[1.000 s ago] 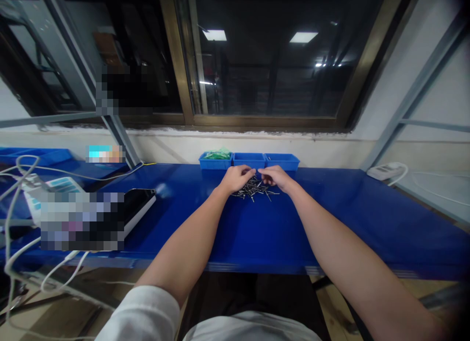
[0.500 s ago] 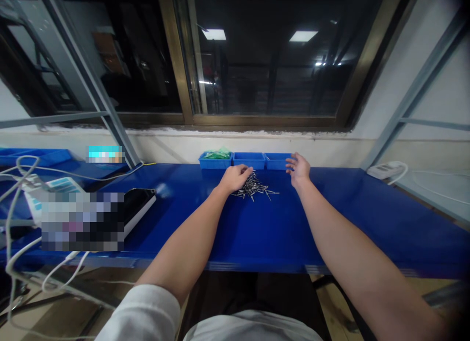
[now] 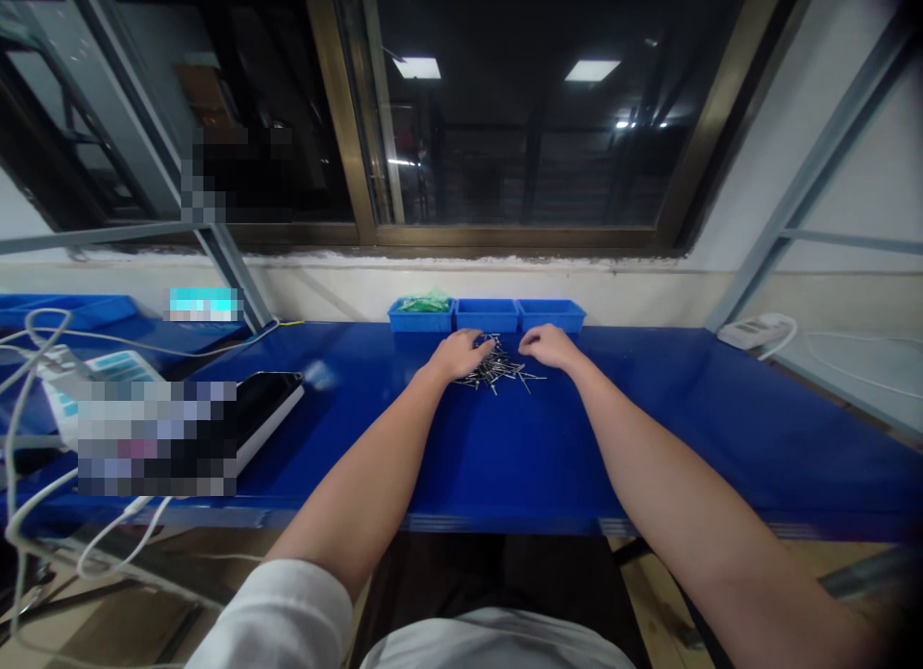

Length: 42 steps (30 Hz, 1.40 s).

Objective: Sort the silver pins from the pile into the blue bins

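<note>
A loose pile of thin metal screws or pins [image 3: 497,369] lies on the blue table [image 3: 505,458]. My left hand [image 3: 460,354] rests against the pile's left side, its thumb and forefinger apart and its other fingers partly hidden. Just right of the pile's upper edge is my right hand [image 3: 549,345], palm turned inward, with loosely bent fingers and nothing visible in them. Behind the hands stand a blue bin with a green plastic bag [image 3: 425,305], a middle blue bin [image 3: 486,316] and a right blue bin [image 3: 561,313].
At the left, a dark-screened device [image 3: 270,400] lies near white cables [image 3: 14,458]. A white power strip [image 3: 754,331] sits by the right metal frame [image 3: 757,227]. The window [image 3: 526,121] and wall close off the back.
My right hand moved from the pile to the right blue bin, fingers spread there, then came back beside the pile. My left hand stayed at the pile with little movement.
</note>
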{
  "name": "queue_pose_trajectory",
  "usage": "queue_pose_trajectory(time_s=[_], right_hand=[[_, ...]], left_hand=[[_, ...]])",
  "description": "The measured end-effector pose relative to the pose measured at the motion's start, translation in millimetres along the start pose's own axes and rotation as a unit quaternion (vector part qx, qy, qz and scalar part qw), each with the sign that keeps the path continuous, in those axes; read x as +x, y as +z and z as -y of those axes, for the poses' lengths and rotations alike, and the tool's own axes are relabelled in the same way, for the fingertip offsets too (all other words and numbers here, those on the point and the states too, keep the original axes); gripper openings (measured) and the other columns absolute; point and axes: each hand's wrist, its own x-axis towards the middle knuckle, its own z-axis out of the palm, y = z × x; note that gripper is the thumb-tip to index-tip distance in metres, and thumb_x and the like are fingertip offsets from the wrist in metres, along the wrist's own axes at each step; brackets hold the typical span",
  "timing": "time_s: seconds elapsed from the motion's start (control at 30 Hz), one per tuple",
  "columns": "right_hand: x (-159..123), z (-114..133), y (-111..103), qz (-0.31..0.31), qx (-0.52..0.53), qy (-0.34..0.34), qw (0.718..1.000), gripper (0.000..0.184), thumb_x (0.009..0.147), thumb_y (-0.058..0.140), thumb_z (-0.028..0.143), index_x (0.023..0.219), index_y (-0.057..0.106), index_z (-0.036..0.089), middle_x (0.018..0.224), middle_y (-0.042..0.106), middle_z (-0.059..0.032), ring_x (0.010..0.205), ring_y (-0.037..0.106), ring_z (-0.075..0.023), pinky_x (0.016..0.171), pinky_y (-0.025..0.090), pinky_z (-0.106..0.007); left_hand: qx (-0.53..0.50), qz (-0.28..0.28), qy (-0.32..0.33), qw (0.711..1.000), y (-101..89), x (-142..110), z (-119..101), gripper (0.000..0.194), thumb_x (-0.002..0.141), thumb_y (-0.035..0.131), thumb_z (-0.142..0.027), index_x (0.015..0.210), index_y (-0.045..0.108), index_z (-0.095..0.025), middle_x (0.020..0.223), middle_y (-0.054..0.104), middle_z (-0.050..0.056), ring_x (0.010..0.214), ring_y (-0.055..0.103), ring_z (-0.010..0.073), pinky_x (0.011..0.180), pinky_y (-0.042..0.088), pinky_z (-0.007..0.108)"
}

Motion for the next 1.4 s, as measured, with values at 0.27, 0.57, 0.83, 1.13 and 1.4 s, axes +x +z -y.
queue_pose_trajectory(time_s=[0.27, 0.57, 0.83, 1.13, 1.4], right_hand=[[-5.6, 6.4, 1.2, 0.132, 0.022, -0.042, 0.99, 0.02, 0.059, 0.065, 0.026, 0.077, 0.069, 0.018, 0.077, 0.067, -0.0025, 0.073, 0.059, -0.0163, 0.067, 0.043, -0.026], [-4.8, 12.2, 10.6, 0.115, 0.012, -0.081, 0.99, 0.024, 0.061, 0.063, 0.028, 0.081, 0.068, 0.016, 0.072, 0.065, -0.0021, 0.064, 0.056, -0.0133, 0.06, 0.041, -0.024], [-11.2, 22.5, 12.1, 0.112, -0.036, -0.106, 0.987, 0.014, 0.065, 0.059, 0.027, 0.071, 0.067, 0.017, 0.071, 0.067, -0.0024, 0.066, 0.057, -0.0138, 0.061, 0.039, -0.023], [-13.3, 30.2, 13.3, 0.099, -0.063, -0.08, 0.99, 0.025, 0.065, 0.062, 0.042, 0.069, 0.067, 0.018, 0.069, 0.066, -0.0022, 0.066, 0.058, -0.0155, 0.058, 0.038, -0.023], [-8.6, 26.3, 19.3, 0.096, -0.096, -0.093, 0.986, 0.019, 0.066, 0.06, 0.036, 0.066, 0.068, 0.019, 0.064, 0.066, -0.0028, 0.062, 0.058, -0.0147, 0.058, 0.038, -0.023]], left_hand=[[0.034, 0.137, -0.027, 0.99, 7.2, -1.0, 3.5, 0.079, 0.077, 0.018, -0.071, 0.134, 0.033, -0.019, 0.142, 0.025, 0.011, 0.132, 0.016, 0.0272, 0.105, 0.016, 0.04], [0.055, 0.168, -0.02, 0.984, 6.4, 0.4, 0.9, 0.068, 0.083, 0.014, -0.061, 0.135, 0.03, -0.021, 0.144, 0.02, 0.01, 0.133, 0.015, 0.0268, 0.105, 0.015, 0.044], [0.054, 0.164, -0.023, 0.985, 5.3, -0.2, 0.2, 0.065, 0.084, 0.018, -0.058, 0.135, 0.032, -0.021, 0.144, 0.021, 0.011, 0.132, 0.017, 0.0274, 0.104, 0.016, 0.045], [0.029, 0.151, -0.012, 0.988, 6.8, 0.6, 3.1, 0.058, 0.084, 0.027, -0.054, 0.131, 0.038, -0.021, 0.141, 0.028, 0.011, 0.132, 0.019, 0.0269, 0.103, 0.018, 0.045], [0.041, 0.138, -0.022, 0.989, 10.1, 1.7, 4.3, 0.059, 0.084, 0.023, -0.058, 0.129, 0.04, -0.024, 0.141, 0.03, 0.01, 0.131, 0.021, 0.0284, 0.103, 0.017, 0.049]])
